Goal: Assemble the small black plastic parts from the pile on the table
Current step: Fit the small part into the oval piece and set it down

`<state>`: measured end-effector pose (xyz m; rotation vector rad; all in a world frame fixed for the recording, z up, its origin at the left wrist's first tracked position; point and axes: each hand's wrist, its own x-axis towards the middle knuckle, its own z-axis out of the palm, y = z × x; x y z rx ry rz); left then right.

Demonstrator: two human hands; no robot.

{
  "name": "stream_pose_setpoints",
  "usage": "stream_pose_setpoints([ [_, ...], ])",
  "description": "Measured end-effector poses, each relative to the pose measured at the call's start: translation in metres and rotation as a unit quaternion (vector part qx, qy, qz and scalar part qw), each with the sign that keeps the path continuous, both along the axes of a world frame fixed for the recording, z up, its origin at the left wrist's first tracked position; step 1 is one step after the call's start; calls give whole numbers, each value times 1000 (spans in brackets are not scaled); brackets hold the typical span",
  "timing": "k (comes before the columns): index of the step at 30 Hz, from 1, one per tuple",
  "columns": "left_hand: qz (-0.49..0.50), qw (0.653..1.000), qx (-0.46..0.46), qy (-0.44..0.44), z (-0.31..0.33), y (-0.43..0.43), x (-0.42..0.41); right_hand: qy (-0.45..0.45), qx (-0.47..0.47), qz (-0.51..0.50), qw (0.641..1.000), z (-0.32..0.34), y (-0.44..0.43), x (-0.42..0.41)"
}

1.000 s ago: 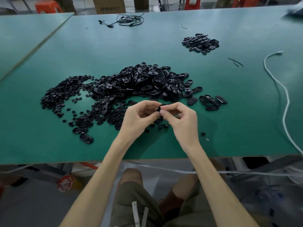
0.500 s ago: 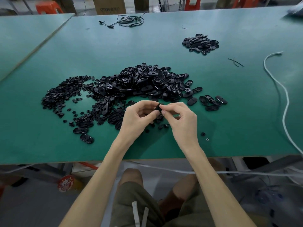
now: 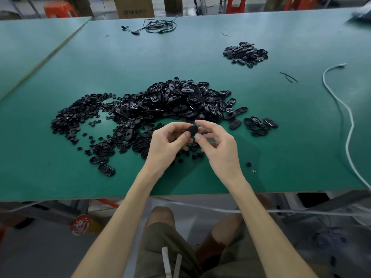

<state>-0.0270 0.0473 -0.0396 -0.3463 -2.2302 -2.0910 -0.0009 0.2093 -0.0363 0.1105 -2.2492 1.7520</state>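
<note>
Left hand [image 3: 166,145]: one, raised over the near edge of the table, thumb and curled fingers pinching a part [image 3: 193,130].
Right hand [image 3: 218,149]: one, fingers loosely bent and holding nothing, index tip and thumb just beside the part; contact cannot be told.
Part: one held, small, flat, dark, matt black, rounded outline.
Main pile [image 3: 176,101]: one, just beyond the hands, glossy black oval shells, too many to count.
Side pile [image 3: 76,115]: one, left of the main pile and merging with it, smaller round black pieces, uncounted.
Far heap [image 3: 245,54]: one, well apart at the right rear, black ovals.
Table [image 3: 291,121]: green matt top, pale edge; a second green table [image 3: 30,41] adjoins on the left.
White cable [image 3: 349,125]: one, right side.
Black cord [image 3: 158,27]: one tangle, far edge.
Beyond: cardboard box [image 3: 134,7], orange stool [image 3: 58,9], grey floor.
</note>
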Motion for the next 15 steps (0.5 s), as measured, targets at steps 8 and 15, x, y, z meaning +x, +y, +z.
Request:
stream_pose_setpoints([
  [8, -26, 999, -29, -3, 0, 0, 0, -33, -49, -24, 998, -1, 3, 1],
  [15, -15, 999, -40, 0, 0, 1, -1, -30, -54, -10, 998, -1, 1, 0],
])
